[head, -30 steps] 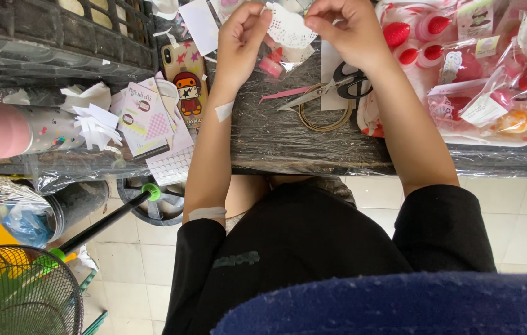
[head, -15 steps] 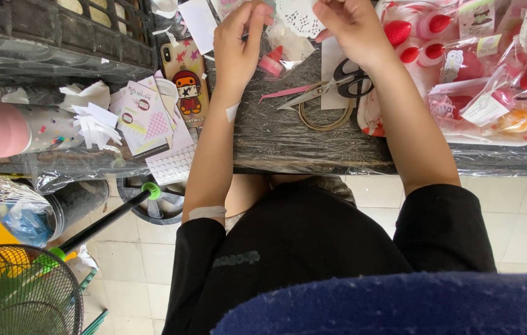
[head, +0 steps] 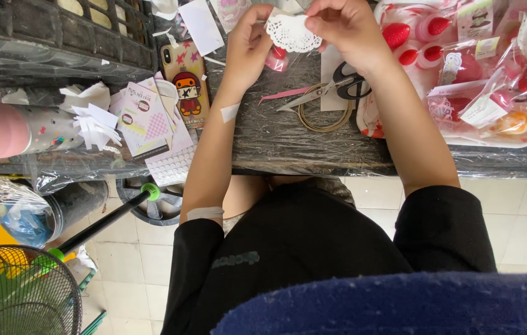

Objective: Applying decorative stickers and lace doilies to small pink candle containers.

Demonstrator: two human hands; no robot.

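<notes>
Both my hands hold a small white lace paper doily above the dark plastic-wrapped table. My left hand pinches its left edge and my right hand pinches its right edge. Under the doily lies a clear bag with a pink and red item. Black-handled scissors rest on a coil of tan cord just below my right hand, beside a pink strip. A piece of white tape sticks to my left wrist.
A phone in a cartoon case and sticker sheets lie at the left, with a pink and silver tube. Packaged strawberry-shaped items fill the right. A black crate sits at the top left; a fan stands on the floor.
My hands lifted toward the top edge and came back down slightly; the doily is now spread between both hands, lower and more in view.
</notes>
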